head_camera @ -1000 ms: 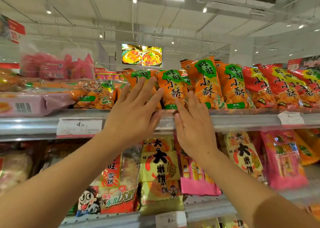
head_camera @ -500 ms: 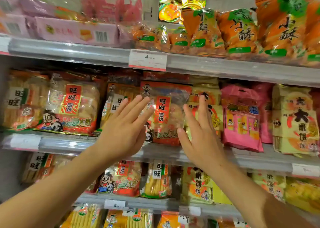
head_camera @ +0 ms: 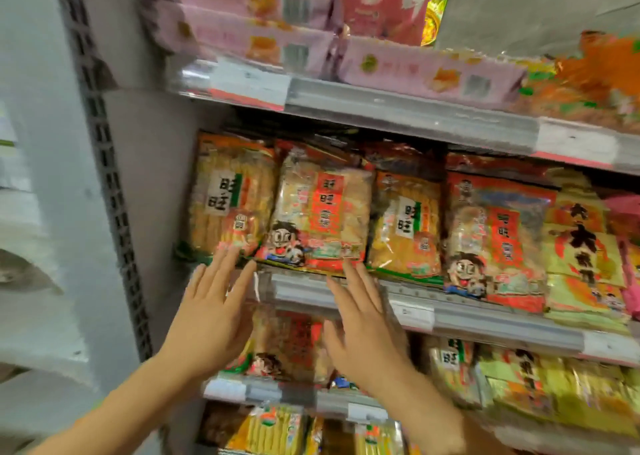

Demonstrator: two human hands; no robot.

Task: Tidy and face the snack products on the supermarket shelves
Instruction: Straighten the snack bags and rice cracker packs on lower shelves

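Observation:
Rice cracker bags stand along the middle shelf (head_camera: 346, 292). A red-labelled bag with a cartoon face (head_camera: 318, 212) leans between a yellow bag (head_camera: 228, 195) on its left and another yellow bag (head_camera: 405, 219) on its right. My left hand (head_camera: 211, 312) is raised with straight fingers, its tips at the lower edge of the left yellow bag. My right hand (head_camera: 363, 319) is also flat, fingertips at the bottom edge of the red-labelled bag. Neither hand holds anything. The picture is blurred by motion.
Pink boxes (head_camera: 263, 39) lie stacked on the top shelf, with orange bags (head_camera: 588, 80) to their right. Further red bags (head_camera: 498, 233) and yellow-gold bags (head_camera: 581, 257) fill the middle shelf's right side. A grey slotted upright (head_camera: 104, 177) bounds the shelves on the left. Lower shelves hold more bags (head_camera: 277, 347).
My view and both hands have swung down from the top shelf of orange bags and left to the middle shelf's left end. Both hands stay flat and hold nothing.

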